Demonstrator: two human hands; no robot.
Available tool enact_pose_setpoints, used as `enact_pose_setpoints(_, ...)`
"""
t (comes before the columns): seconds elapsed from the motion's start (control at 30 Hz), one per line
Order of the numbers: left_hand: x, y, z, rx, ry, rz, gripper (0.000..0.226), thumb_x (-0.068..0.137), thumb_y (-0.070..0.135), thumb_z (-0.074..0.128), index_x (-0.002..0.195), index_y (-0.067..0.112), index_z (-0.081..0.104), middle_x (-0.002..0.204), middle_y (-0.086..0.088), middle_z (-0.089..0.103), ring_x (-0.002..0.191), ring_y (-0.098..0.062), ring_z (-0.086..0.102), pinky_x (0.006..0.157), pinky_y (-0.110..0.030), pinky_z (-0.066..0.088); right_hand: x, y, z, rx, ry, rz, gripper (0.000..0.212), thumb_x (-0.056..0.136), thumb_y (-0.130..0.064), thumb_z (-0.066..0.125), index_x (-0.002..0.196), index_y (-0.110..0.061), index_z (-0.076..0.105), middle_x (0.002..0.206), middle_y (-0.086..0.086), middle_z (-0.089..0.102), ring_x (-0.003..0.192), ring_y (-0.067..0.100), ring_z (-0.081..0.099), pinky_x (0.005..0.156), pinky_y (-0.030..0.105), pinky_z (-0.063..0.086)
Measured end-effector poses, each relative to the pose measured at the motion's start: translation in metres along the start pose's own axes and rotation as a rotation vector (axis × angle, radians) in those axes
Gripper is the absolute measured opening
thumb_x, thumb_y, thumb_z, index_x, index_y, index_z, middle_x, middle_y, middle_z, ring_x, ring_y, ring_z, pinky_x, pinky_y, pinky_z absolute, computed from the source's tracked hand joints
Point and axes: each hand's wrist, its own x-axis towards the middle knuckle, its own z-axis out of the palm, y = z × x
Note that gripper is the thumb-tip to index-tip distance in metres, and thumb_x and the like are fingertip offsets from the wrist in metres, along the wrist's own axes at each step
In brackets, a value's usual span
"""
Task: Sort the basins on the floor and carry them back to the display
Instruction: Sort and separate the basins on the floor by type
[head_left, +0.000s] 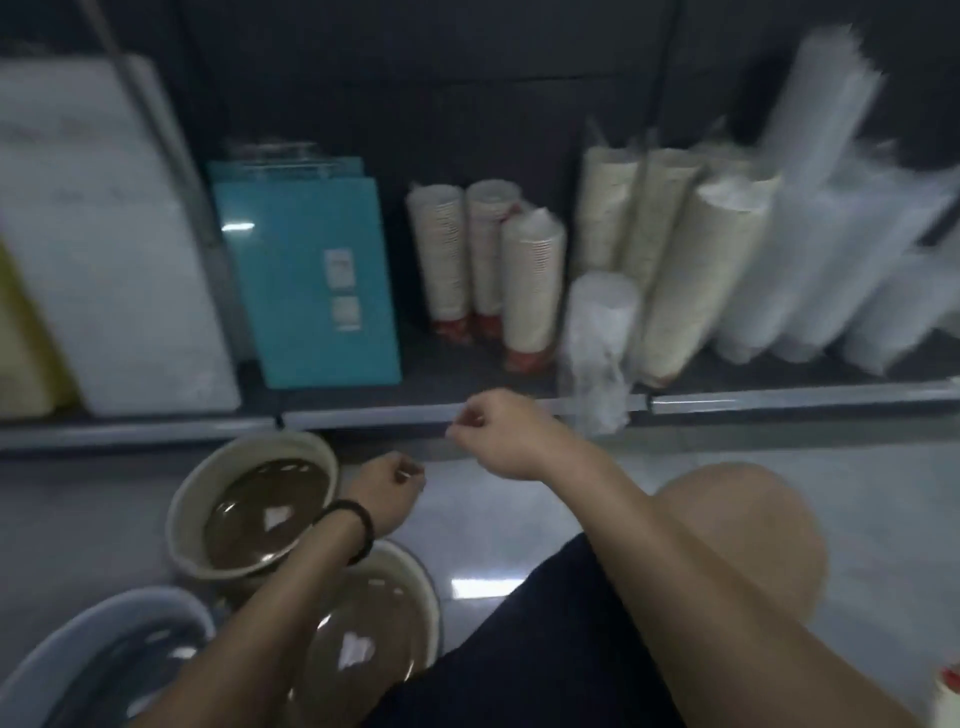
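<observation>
Head view, left hand (387, 491): hovering beside far cream basin (179, 519), fingers curled, empty.
Right hand (498, 434): hanging fisted (empty too) by shelf rail (363, 415).

A black beaded bracelet (356, 535) rings the wrist of the left hand (387, 493), lower centre of the frame. Both forearms (675, 545) are bare. Dark shorts (545, 649) cover the thigh at bottom centre, a bare knee (743, 535) at lower right.

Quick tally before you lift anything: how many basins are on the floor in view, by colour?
Cream basins: 2
Blue-grey basin: 1
Total: 3
</observation>
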Motion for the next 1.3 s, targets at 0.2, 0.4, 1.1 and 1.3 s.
enact_pose_setpoints(0.2,-0.067,-0.115,-0.027,-0.257,0.013,-0.335,0.015,0.081,0.028,0.064,0.082,0.017,0.072,0.068,-0.006,0.064,0.05,-0.02,0.057,0.049,-0.027,0.044,0.016,-0.079,0.099,-0.371,-0.553,-0.044,0.034,0.103,-0.042,0.055,0.109,-0.01,0.066,0.103,0.007,0.069,0.081,0.022,0.069,0.065,0.032,0.056)
enact_pose_setpoints(0.4,-0.109,-0.178,-0.033,-0.348,0.137,-0.547,0.009,0.095,0.034,0.06,0.09,0.027,0.061,0.083,0.0,0.065,0.068,-0.019,0.06,0.053,-0.023,0.046,0.033,-0.112,0.184,-0.449,-0.559,-0.14,0.036,0.096,-0.039,0.062,0.116,-0.01,0.07,0.101,0.008,0.067,0.088,0.027,0.066,0.074,0.035,0.049)
enact_pose_setpoints(1.1,-0.11,-0.275,0.047,-1.217,0.212,-1.024,0.026,0.09,0.024,0.071,0.098,0.0,0.067,0.056,-0.006,0.058,0.034,-0.014,0.04,0.043,-0.021,0.042,0.042,-0.023,0.208,-0.176,-0.67,0.221,0.023,0.102,-0.034,0.054,0.102,-0.016,0.069,0.105,0.017,0.076,0.075,0.024,0.074,0.065,0.033,0.053)
enact_pose_setpoints(1.3,-0.125,-0.248,0.027,-1.302,0.276,-0.993,0.017,0.096,0.014,0.054,0.082,0.005,0.06,0.041,-0.005,0.043,0.032,-0.014,0.033,0.039,-0.019,0.037,0.019,-0.025,0.184,-0.161,-0.455,0.178,0.016,0.104,-0.028,0.054,0.106,-0.019,0.067,0.096,0.007,0.076,0.088,0.022,0.076,0.086,0.045,0.064)
